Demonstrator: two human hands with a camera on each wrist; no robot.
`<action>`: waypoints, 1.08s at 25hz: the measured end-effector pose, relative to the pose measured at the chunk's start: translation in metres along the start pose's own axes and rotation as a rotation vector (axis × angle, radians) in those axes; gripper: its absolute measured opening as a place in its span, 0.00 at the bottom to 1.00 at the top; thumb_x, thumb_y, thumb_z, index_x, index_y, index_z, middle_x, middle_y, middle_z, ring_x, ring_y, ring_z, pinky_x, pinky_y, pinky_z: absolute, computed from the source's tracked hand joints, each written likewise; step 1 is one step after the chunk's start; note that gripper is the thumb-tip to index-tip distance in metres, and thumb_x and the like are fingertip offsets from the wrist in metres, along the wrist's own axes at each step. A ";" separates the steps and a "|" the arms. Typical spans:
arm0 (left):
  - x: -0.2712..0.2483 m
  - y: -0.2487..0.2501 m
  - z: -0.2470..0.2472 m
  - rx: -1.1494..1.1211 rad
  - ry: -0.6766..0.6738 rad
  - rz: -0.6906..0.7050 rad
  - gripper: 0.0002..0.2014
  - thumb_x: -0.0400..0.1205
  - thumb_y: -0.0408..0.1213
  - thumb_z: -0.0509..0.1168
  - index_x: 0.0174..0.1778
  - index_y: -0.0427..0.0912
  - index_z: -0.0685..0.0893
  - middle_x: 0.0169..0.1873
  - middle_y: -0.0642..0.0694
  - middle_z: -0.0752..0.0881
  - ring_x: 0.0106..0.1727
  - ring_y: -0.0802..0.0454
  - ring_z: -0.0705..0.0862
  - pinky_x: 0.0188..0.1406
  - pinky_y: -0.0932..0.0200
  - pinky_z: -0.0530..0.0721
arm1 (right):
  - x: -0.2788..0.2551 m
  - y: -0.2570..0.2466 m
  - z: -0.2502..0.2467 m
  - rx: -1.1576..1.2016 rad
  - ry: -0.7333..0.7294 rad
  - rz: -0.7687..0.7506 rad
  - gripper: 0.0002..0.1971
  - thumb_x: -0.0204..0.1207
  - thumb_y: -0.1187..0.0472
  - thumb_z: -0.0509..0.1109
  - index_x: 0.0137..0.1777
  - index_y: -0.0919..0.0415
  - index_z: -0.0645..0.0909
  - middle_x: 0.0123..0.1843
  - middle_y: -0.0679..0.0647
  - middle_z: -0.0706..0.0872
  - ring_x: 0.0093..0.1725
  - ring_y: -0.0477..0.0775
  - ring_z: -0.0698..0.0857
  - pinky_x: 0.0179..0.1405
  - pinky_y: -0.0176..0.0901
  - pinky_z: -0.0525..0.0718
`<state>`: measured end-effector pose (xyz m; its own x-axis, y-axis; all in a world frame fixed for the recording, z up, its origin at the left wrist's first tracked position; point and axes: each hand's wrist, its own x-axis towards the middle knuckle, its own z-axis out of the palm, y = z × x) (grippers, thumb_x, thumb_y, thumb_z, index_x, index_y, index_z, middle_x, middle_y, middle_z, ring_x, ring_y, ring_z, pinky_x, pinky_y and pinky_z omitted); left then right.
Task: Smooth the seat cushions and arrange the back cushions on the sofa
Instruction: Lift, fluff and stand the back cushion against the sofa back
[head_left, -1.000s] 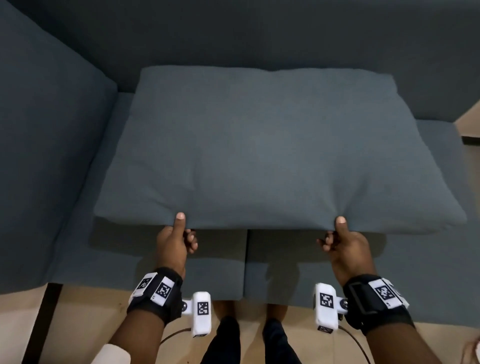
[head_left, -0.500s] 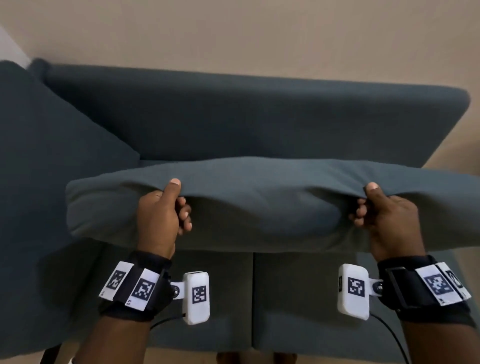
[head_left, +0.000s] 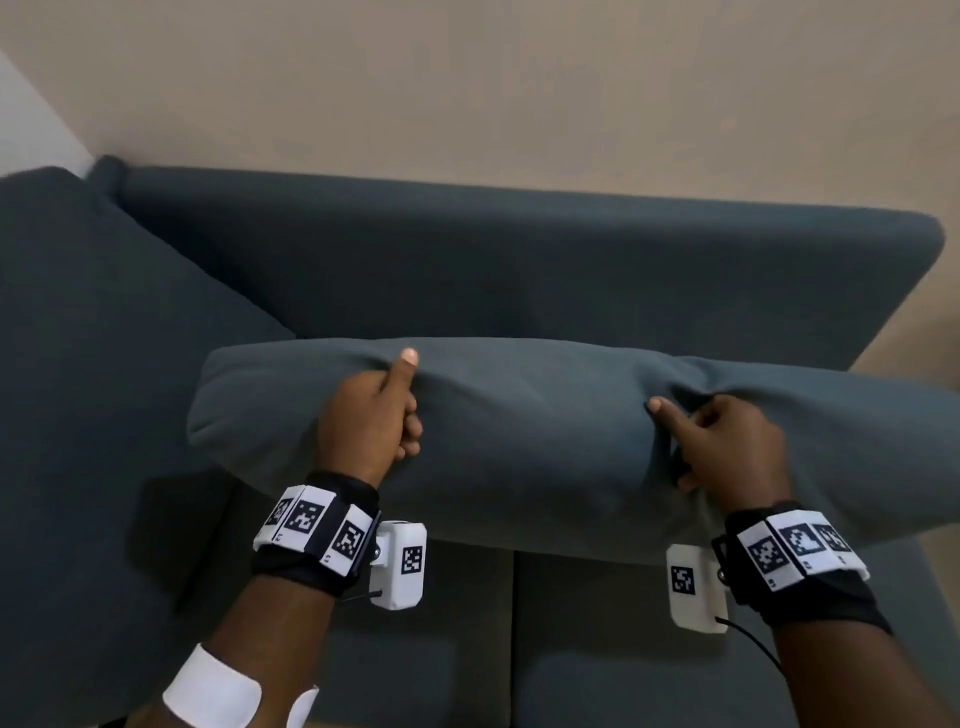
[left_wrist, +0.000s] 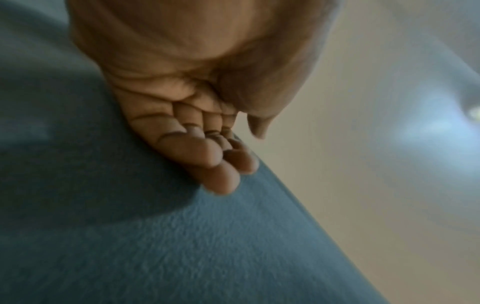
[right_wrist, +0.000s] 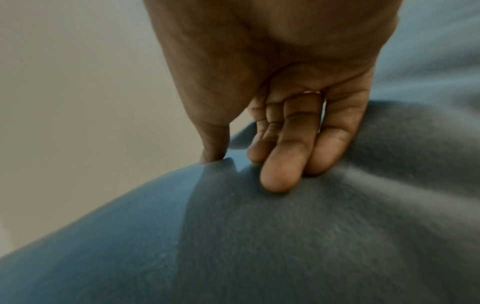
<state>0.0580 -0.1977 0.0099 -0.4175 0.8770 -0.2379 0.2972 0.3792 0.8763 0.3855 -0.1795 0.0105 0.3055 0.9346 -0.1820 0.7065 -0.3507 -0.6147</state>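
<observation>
Both hands pinch the top edge of the back cushion (head_left: 540, 436): left hand (head_left: 371, 421) w/ thumb up over the edge, right hand (head_left: 727, 447) w/ fingers (right_wrist: 283, 170) pressed into the fabric. Cushion hangs between the hands, above the seat cushions (head_left: 597, 649) near the wrists, w/ the sofa backrest (head_left: 519, 260) just beyond the hands

Not much else in shot tbh. A plain beige painted wall (head_left: 519, 93) fills everything from 10 to 2 o'clock, with a paler white wall strip (head_left: 31, 124) at about 10 o'clock, far edge.
</observation>
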 end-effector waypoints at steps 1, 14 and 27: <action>0.001 -0.001 -0.005 0.086 0.033 0.077 0.23 0.83 0.60 0.63 0.35 0.43 0.79 0.26 0.45 0.86 0.26 0.45 0.86 0.31 0.46 0.87 | 0.005 -0.004 -0.001 -0.058 0.001 -0.003 0.31 0.71 0.29 0.70 0.34 0.61 0.79 0.16 0.50 0.83 0.20 0.50 0.86 0.42 0.48 0.85; 0.068 -0.056 -0.098 0.632 0.335 0.118 0.29 0.86 0.53 0.59 0.85 0.65 0.60 0.88 0.48 0.53 0.88 0.41 0.46 0.79 0.25 0.55 | -0.011 -0.098 0.048 -0.311 0.062 -0.316 0.18 0.79 0.47 0.70 0.61 0.58 0.76 0.53 0.65 0.81 0.46 0.65 0.80 0.45 0.56 0.81; 0.136 -0.088 -0.164 0.321 -0.323 0.312 0.29 0.91 0.33 0.54 0.88 0.50 0.55 0.88 0.50 0.50 0.87 0.50 0.54 0.85 0.54 0.57 | -0.089 -0.316 0.228 -0.637 -0.307 -0.892 0.33 0.89 0.49 0.50 0.89 0.59 0.44 0.90 0.57 0.37 0.85 0.57 0.31 0.86 0.67 0.37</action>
<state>-0.1657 -0.1608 -0.0310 0.0020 0.9890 -0.1477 0.6327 0.1132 0.7661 -0.0105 -0.1388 0.0459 -0.5765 0.8097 -0.1096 0.8158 0.5628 -0.1333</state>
